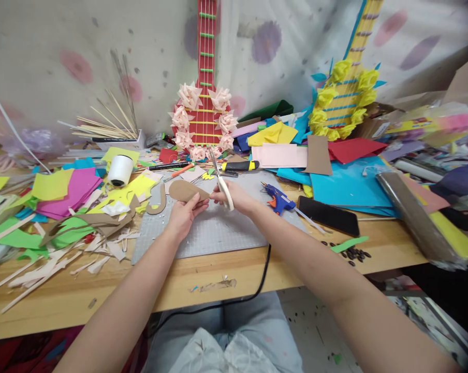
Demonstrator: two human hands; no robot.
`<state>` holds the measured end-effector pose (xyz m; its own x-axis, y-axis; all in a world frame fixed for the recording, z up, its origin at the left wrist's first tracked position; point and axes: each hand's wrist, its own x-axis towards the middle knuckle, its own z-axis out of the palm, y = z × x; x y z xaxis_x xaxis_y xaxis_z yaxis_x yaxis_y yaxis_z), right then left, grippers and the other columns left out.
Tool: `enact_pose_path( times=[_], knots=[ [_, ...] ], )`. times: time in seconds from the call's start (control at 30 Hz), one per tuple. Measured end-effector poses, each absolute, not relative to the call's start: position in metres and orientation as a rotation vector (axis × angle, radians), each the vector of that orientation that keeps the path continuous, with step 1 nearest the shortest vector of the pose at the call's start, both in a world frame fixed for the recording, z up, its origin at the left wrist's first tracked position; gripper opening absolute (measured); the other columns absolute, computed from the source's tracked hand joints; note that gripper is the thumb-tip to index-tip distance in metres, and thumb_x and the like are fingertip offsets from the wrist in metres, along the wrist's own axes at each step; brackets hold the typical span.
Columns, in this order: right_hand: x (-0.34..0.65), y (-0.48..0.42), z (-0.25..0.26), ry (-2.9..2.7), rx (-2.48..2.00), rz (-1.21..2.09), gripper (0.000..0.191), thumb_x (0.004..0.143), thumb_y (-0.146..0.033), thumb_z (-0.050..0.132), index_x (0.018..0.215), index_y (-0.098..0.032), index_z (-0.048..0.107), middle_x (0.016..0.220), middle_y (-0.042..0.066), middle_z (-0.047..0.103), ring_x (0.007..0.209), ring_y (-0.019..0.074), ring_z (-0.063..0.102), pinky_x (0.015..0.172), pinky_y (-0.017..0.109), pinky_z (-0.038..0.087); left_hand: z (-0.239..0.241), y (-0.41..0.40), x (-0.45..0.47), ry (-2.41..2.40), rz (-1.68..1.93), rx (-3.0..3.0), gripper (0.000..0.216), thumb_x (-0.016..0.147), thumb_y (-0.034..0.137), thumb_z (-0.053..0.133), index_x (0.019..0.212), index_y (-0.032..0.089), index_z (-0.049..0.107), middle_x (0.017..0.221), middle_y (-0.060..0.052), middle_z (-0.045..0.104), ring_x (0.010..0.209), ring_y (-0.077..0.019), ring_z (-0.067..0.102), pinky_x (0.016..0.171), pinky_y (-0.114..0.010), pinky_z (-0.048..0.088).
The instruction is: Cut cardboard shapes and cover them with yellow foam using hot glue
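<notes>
My left hand [184, 213] pinches a brown teardrop-shaped piece of cardboard [183, 190] over the grey cutting mat [206, 239]. White-handled scissors [227, 195] hang on my right hand [238, 199], their blades pointing away from me, clear of the cardboard. The fingertips of that hand are closed at the narrow right end of the cardboard. Left of it on the mat lies a curved cardboard offcut [161, 203]. A blue glue gun [278, 199] rests to the right of my right hand, and a yellow-black utility knife [242, 166] lies behind it.
Paper scraps [69, 228] cover the left side, near a white roll [120, 171]. At the back stand a red paper guitar [206, 114] and a yellow one [340, 103]. A phone [329, 215] and blue sheets [346, 186] lie right. A black cable [265, 274] crosses the table edge.
</notes>
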<state>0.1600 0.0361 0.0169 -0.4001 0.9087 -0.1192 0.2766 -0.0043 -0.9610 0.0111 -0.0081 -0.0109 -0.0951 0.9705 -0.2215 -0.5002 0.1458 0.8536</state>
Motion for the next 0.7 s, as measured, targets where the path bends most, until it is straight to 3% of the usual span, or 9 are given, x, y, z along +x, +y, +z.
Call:
enact_pose_path(
  times=[0.17,0.3,0.4,0.5,0.6,0.7],
  knots=[
    [0.151,0.047,0.008,-1.562,-1.258,1.327,0.035,0.056,-0.028,0.072,0.073,-0.017,0.044,0.062,-0.004,0.051,0.052,0.0063,0.048,0.050,0.020,0.039,-0.017,-0.004,0.005,1.069,1.423,0.712,0.014,0.070,0.024,0.066,0.078,0.013,0.062,0.076,-0.006,0.066,0.068,-0.0154,0.064,0.072,-0.032,0.052],
    [0.159,0.056,-0.001,-1.255,-1.216,1.293,0.037,0.056,-0.031,0.069,0.077,-0.019,0.041,0.064,-0.006,0.050,0.051,0.0053,0.047,0.049,0.020,0.036,-0.024,-0.004,-0.001,1.314,1.460,1.211,0.012,0.068,0.028,0.068,0.075,0.020,0.063,0.080,-0.005,0.065,0.083,-0.0193,0.062,0.087,-0.037,0.046],
    [0.167,0.060,-0.012,-1.085,-1.177,1.294,0.040,0.055,-0.034,0.067,0.078,-0.020,0.038,0.063,-0.008,0.049,0.050,0.0046,0.045,0.049,0.019,0.035,-0.028,-0.005,0.003,1.255,1.291,1.704,0.020,0.070,0.028,0.065,0.090,0.024,0.067,0.107,-0.008,0.065,0.112,-0.0243,0.052,0.104,-0.042,0.030],
    [0.173,0.061,-0.020,-1.034,-1.123,1.329,0.042,0.052,-0.036,0.068,0.078,-0.020,0.038,0.060,-0.009,0.049,0.050,0.0048,0.045,0.049,0.019,0.035,-0.034,0.000,0.015,1.168,1.103,1.991,0.037,0.070,0.032,0.065,0.106,0.023,0.063,0.129,-0.011,0.053,0.130,-0.0276,0.034,0.111,-0.046,0.012],
    [0.177,0.062,-0.024,-0.976,-1.089,1.334,0.043,0.050,-0.035,0.070,0.077,-0.020,0.040,0.056,-0.009,0.049,0.049,0.0052,0.046,0.047,0.019,0.035,-0.040,0.007,0.026,1.252,0.881,2.217,0.056,0.073,0.044,0.061,0.121,0.016,0.054,0.140,-0.017,0.038,0.136,-0.0308,0.020,0.110,-0.049,0.008],
    [0.177,0.062,-0.024,-0.922,-1.060,1.329,0.042,0.049,-0.034,0.070,0.076,-0.019,0.042,0.053,-0.009,0.050,0.047,0.0059,0.046,0.046,0.019,0.035,-0.043,0.009,0.030,1.391,0.532,2.463,0.069,0.081,0.053,0.044,0.133,0.007,0.040,0.144,-0.021,0.028,0.137,-0.0295,0.016,0.111,-0.046,0.011]
  ],
)
